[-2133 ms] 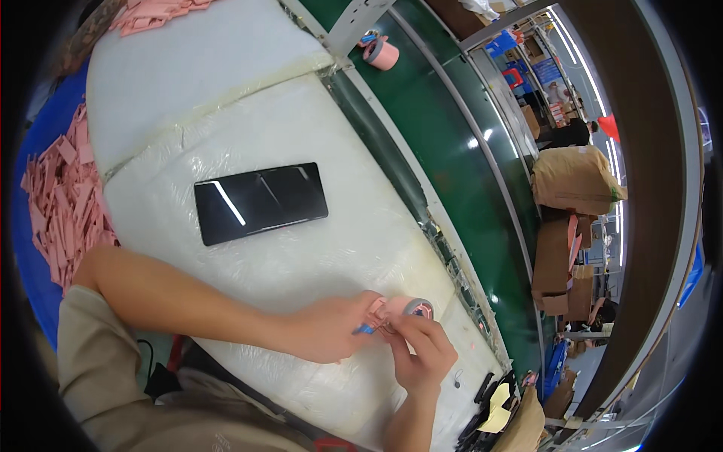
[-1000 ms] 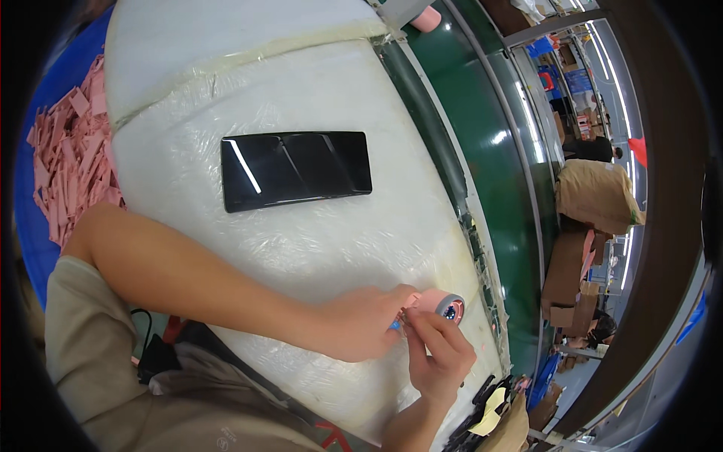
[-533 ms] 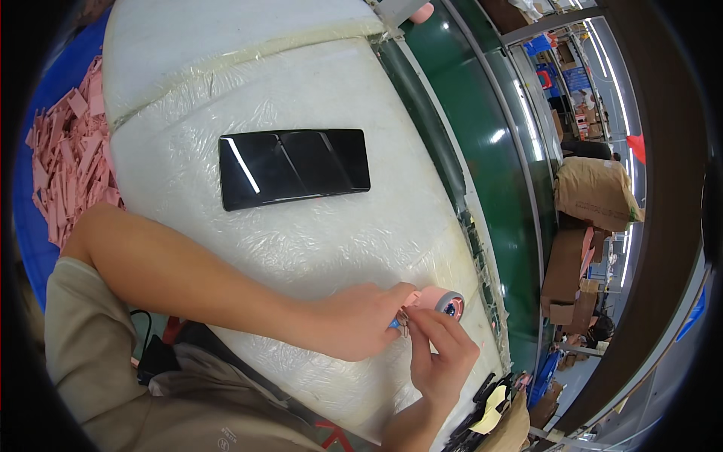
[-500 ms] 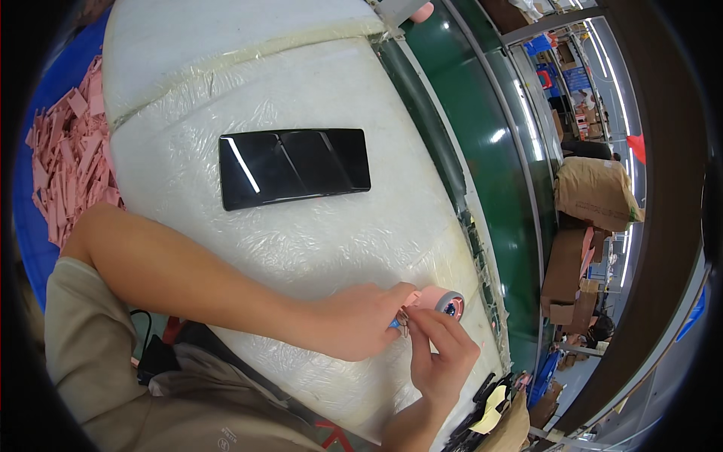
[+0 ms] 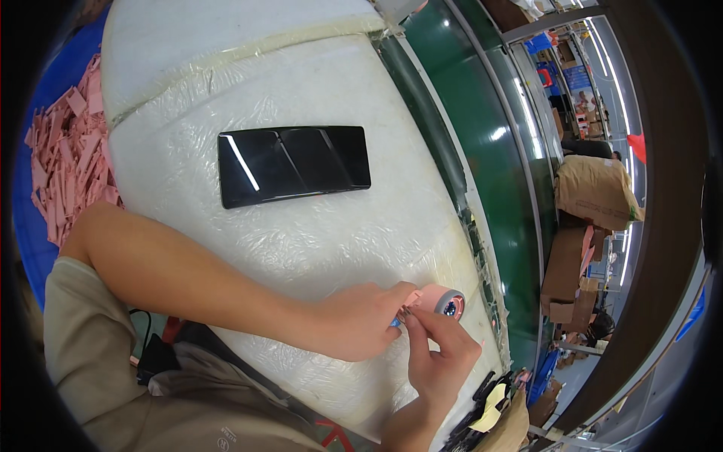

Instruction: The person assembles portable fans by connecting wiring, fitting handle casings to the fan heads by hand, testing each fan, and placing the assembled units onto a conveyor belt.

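My left hand point(image 5: 360, 320) is closed around a pink cylindrical part point(image 5: 437, 297) with a grey rim and a dark, dotted open end that faces right. A bit of blue shows under its fingers. Beside it, my right hand point(image 5: 440, 350) has thumb and forefinger pinched together against the near side of the pink part, next to my left fingertips. Whatever sits in that pinch is too small and too covered to name. Farther off, a glossy black rectangular panel point(image 5: 294, 167) lies flat on the white padded work surface point(image 5: 181, 173), apart from both hands.
A blue tub point(image 5: 38, 248) at the left holds a heap of pink plastic pieces point(image 5: 71, 151). Beyond the pad's right edge runs a green conveyor belt point(image 5: 489, 135) with metal rails. Cardboard boxes point(image 5: 568, 271) and a brown paper sack point(image 5: 595, 188) stand farther right.
My right fingertips have shifted slightly up and left against the pink part. My left hand holds it in nearly the same place. The black panel is unmoved on the pad.
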Demonstrator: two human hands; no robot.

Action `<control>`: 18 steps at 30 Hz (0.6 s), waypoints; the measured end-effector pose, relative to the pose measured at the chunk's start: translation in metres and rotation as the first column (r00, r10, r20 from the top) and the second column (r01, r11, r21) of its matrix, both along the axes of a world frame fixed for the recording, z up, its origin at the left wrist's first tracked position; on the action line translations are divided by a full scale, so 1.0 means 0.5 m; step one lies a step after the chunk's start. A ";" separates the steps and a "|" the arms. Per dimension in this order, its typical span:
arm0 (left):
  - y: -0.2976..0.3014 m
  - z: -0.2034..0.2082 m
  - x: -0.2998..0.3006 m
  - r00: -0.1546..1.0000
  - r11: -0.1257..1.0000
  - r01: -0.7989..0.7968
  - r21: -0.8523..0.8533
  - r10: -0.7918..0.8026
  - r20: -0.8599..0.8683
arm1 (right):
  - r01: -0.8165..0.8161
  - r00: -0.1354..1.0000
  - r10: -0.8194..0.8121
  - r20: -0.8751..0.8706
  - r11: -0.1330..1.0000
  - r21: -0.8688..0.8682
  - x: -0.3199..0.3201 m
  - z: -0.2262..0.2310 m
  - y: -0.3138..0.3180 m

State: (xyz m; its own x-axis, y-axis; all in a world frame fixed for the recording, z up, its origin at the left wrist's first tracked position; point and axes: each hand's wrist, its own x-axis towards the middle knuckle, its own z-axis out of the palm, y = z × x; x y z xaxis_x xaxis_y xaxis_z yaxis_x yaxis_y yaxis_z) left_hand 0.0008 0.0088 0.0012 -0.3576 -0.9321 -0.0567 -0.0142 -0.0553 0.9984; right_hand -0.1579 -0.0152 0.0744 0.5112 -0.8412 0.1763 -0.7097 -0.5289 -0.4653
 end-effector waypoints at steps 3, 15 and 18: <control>0.001 0.000 -0.001 1.000 1.000 -0.017 -0.008 0.017 -0.001 | 0.014 1.000 -0.014 -0.006 1.000 -0.004 0.001 -0.001 0.002; -0.001 0.005 -0.001 1.000 0.998 -0.004 0.059 0.002 0.027 | 0.016 1.000 -0.016 -0.021 0.999 -0.030 0.005 -0.003 0.006; -0.003 0.000 -0.005 0.999 0.998 -0.024 0.057 0.023 0.028 | 0.027 0.999 -0.028 -0.039 0.999 -0.031 0.007 -0.001 0.007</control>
